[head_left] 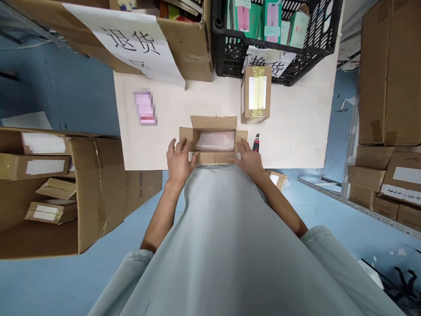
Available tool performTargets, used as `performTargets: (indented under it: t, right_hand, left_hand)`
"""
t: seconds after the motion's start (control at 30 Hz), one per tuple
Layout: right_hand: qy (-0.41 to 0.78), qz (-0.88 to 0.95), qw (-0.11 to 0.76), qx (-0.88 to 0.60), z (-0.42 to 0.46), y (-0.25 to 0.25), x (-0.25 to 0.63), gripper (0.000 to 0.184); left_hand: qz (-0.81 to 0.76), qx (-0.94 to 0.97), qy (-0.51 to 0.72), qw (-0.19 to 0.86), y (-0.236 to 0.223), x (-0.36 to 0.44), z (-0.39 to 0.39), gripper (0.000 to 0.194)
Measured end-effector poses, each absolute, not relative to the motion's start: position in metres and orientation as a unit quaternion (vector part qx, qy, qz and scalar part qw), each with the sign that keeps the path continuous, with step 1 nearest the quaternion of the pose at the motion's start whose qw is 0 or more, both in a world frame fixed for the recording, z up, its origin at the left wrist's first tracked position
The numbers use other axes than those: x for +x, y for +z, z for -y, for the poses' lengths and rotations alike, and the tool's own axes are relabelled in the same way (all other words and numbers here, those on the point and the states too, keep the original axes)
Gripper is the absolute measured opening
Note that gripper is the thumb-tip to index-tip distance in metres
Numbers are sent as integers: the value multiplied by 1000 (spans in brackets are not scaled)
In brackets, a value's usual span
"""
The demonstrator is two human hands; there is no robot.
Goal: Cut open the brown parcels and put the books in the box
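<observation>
A small open cardboard box (213, 156) sits at the table's front edge, close to my body, with its flaps folded outward. Inside lies a pale pinkish flat item (215, 141), which I cannot identify. My left hand (179, 162) grips the box's left side, its thumb by the front flap and its fingers around the left flap. On the opposite side my right hand (250, 160) holds the right flap and front corner, some fingertips hidden. A red and black box cutter (256, 144) lies just beyond my right hand.
A taped carton (259, 94) stands behind the cutter, before a black crate (230, 52) of small packages. A large labelled carton (194, 50) is at back left. A blurred pink patch (145, 107) marks the table (204, 98). Boxes flank both sides, including an open carton (98, 188).
</observation>
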State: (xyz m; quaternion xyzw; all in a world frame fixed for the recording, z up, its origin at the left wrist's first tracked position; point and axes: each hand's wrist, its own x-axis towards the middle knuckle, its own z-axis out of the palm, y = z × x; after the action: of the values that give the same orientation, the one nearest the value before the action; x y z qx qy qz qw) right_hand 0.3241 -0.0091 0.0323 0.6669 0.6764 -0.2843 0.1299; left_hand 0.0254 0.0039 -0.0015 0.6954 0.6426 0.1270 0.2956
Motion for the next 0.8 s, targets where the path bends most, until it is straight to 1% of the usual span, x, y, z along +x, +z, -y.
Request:
performTargets:
  t: [0.17, 0.3, 0.37, 0.5, 0.67, 0.8]
  right_hand:
    - [-307, -687, 118, 648, 10, 8, 329, 74]
    - [-301, -700, 137, 633, 7, 6, 330, 76]
    - [-295, -705, 159, 625, 5, 8, 330, 78]
    - [-283, -712, 193, 613, 0, 14, 327, 80]
    - [-289, -710, 204, 608, -3, 22, 324, 80]
    - [-297, -706, 212, 607, -5, 22, 324, 78]
  left_hand:
    - [-635, 668, 157, 354, -35, 21, -1, 70]
    - [-636, 679, 150, 336, -41, 28, 1, 74]
    - [-641, 693, 131, 303, -35, 33, -1, 71]
    - [-625, 735, 94, 246, -18, 52, -17, 56]
    - [-537, 801, 25, 263, -23, 88, -51, 49]
    - [-480, 833, -39, 272, -39, 107, -71, 34]
